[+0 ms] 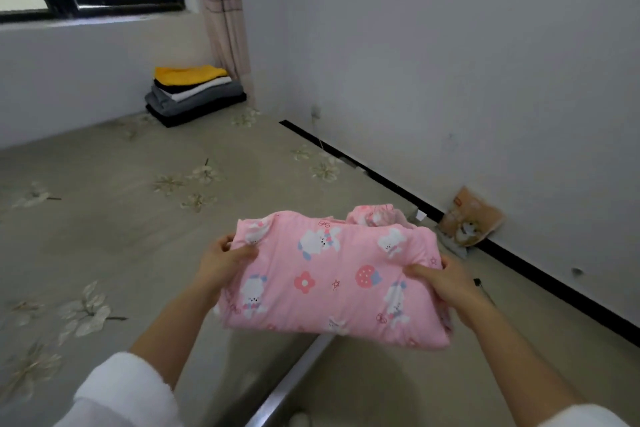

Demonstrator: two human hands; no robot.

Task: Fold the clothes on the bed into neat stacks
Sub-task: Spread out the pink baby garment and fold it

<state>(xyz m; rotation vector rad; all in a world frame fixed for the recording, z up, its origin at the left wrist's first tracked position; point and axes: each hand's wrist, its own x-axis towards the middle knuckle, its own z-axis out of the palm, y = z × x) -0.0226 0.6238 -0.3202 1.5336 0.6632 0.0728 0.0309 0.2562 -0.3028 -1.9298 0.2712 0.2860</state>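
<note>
Lower middle of the frame: folded pink garment held up over the bed.
Left hand and right hand each pinch a side edge, probably keeping the fold together for carrying to the stack, upper left by the wall.

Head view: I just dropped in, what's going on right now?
A person is holding a folded pink printed garment up over the near edge of the bed, the left hand gripping its left side and the right hand its right. A finished stack of folded clothes, yellow on top, sits at the bed's far corner by the curtain. A small orange packet leans against the wall.
</note>
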